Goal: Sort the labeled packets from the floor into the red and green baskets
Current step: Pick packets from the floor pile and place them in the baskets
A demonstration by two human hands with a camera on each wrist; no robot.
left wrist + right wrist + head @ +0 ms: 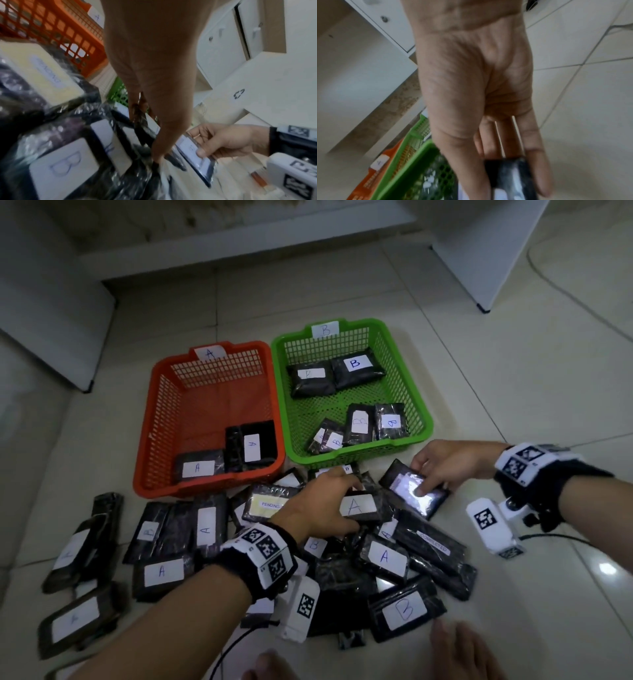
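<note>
While the right hand (pixel 442 467) pinches a black packet (pixel 412 489) with its thumb on the glare-washed label and fingers curled round the far edge, the left hand (pixel 318 508) curls its fingers round a packet marked A (pixel 356 506) on top of the pile. Just beyond the right hand's grip sits the green basket (pixel 416 392), tagged B, with five B packets inside; beyond the left hand's grip sits the red basket (pixel 150 419), tagged A, touching the green one and holding packets marked A at its near end. Beside the left hand, toward the red basket, lies a packet with a yellow PENDING label (pixel 270 503). Nearer the person than both grips, more black packets marked A and B lie heaped on the tiled floor (pixel 548 371), one reading COMPLETED (pixel 433 542).
</note>
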